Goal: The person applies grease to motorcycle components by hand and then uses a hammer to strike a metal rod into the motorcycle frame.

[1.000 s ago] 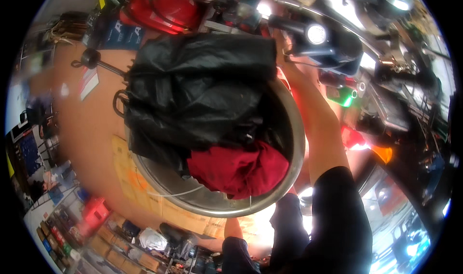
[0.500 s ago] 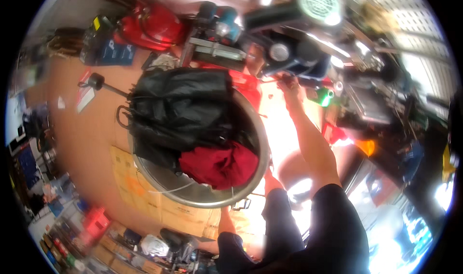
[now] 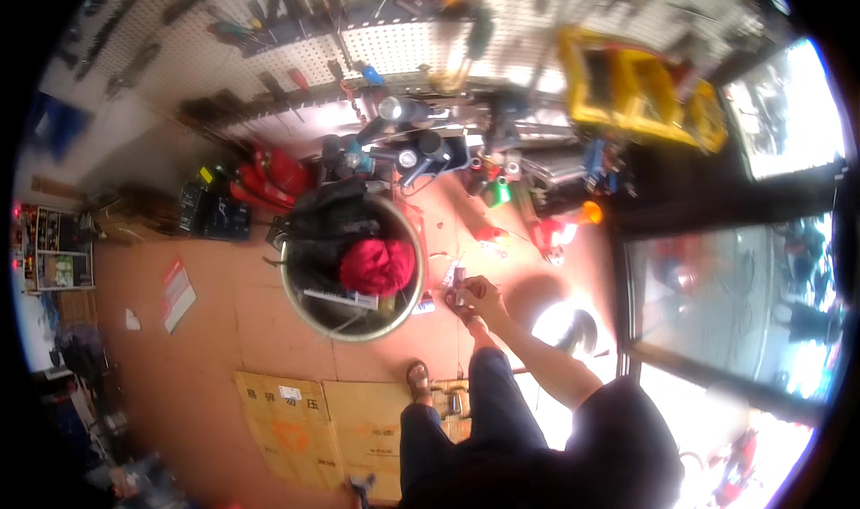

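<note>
My right hand (image 3: 477, 292) is closed around a small object, too small and blurred to name, to the right of a large round metal tub (image 3: 348, 328). The tub holds black material (image 3: 318, 229), a bunched red cloth (image 3: 376, 265) and a pale flat strip (image 3: 340, 296) below the cloth. My left hand is not in view. My legs and sandaled feet show below the tub, near a flattened cardboard sheet (image 3: 282, 428) on the floor.
Red gear (image 3: 278, 173), a dark case (image 3: 215, 211) and clustered tools (image 3: 425, 159) line the back beneath a pegboard (image 3: 269, 47). Yellow bins (image 3: 627, 88) hang right. A glass door (image 3: 717, 303) stands right. A red-and-white card (image 3: 179, 294) lies left.
The view has pulled back and up, revealing the pegboard and bins. The tub looks smaller; the black material covers less of it. My right hand has moved lower in the picture, beside the tub.
</note>
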Available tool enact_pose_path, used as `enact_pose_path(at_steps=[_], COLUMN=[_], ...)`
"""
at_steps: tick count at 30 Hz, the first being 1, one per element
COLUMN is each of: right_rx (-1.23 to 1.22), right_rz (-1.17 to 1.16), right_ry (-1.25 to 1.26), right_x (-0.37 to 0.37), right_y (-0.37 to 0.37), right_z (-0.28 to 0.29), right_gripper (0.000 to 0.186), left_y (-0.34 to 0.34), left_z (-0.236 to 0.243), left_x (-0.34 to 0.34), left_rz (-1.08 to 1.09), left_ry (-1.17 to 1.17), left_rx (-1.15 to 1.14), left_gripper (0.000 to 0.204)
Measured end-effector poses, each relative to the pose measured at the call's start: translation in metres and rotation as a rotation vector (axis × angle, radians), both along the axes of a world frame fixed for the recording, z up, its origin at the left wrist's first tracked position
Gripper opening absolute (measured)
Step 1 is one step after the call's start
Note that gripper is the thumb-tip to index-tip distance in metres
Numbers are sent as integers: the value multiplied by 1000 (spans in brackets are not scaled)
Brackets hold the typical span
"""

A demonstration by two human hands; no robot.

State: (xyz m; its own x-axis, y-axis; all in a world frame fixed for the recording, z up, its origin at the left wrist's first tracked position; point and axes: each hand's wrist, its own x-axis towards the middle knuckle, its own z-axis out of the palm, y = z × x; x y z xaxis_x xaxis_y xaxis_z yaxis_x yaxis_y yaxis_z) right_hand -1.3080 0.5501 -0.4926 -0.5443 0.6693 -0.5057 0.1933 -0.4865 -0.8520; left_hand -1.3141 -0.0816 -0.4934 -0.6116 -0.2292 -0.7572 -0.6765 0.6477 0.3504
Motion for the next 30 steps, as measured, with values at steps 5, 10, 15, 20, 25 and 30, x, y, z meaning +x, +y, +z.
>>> enact_pose_path(at_steps=[5, 10, 15, 20, 25, 30], right_rx=[-84, -10, 157, 183, 49, -144], right_rz=[194, 101, 61, -22, 11, -236], right_ry=[29, 438, 684, 614, 77, -96], right_x=[78, 218, 352, 540, 762, 851], right_y=[-83, -149, -204, -249, -296, -319], right_z=[158, 287, 326, 349, 351, 343], right_gripper=[27, 48, 58, 76, 100, 56], left_y=[65, 268, 316, 374, 425, 452], left_z=[-25, 153, 222, 252, 253, 256], left_x=[-109, -66, 21, 182, 389, 592], left_rz=[-318, -609, -1218, -1501, -1895, -2264], left_ry=[52, -297, -604, -390, -63, -5], left_rx=[411, 846, 833, 766, 869, 1101], left_gripper=[37, 44, 46, 53, 49, 53])
